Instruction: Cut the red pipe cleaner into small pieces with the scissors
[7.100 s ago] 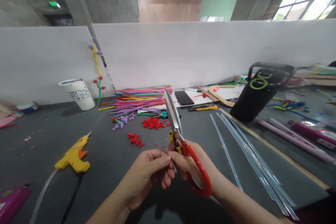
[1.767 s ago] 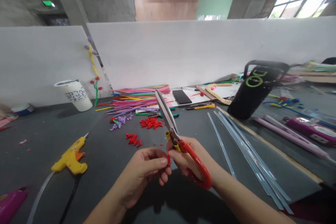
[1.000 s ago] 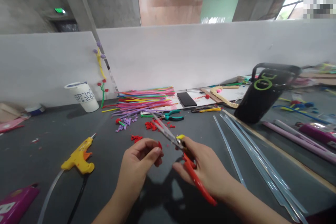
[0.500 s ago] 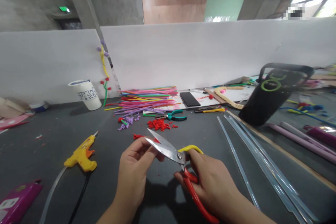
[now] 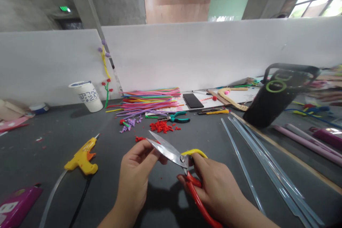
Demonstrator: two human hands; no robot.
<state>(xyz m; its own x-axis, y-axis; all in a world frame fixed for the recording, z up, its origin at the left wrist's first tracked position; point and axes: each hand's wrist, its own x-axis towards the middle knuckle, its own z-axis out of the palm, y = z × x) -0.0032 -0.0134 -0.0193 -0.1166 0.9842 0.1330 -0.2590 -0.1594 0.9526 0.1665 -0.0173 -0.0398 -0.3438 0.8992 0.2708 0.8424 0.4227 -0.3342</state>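
My left hand [image 5: 137,167] is closed in a pinch, with a short red pipe cleaner [image 5: 140,138] showing just past its fingers. Most of that piece is hidden by the fingers and the blades. My right hand [image 5: 213,181] grips scissors [image 5: 168,151] with one yellow and one red handle. Their blades stand apart and point left, the near blade passing over my left fingertips. A heap of cut red pipe cleaner bits [image 5: 161,127] lies beyond, beside purple bits [image 5: 130,124].
A yellow glue gun [image 5: 82,158] lies at left, near a white cup [image 5: 87,96]. Pipe cleaners [image 5: 149,103], pliers [image 5: 177,117] and a phone [image 5: 192,100] sit behind. Clear glue sticks [image 5: 264,164] and a black bottle [image 5: 275,99] are at right. Another person's blurred hand [image 5: 331,96] shows there.
My hands and the scissors have barely moved. At the right edge another person's blurred hand has come into view, and the blurred-out patch at the upper right is gone.
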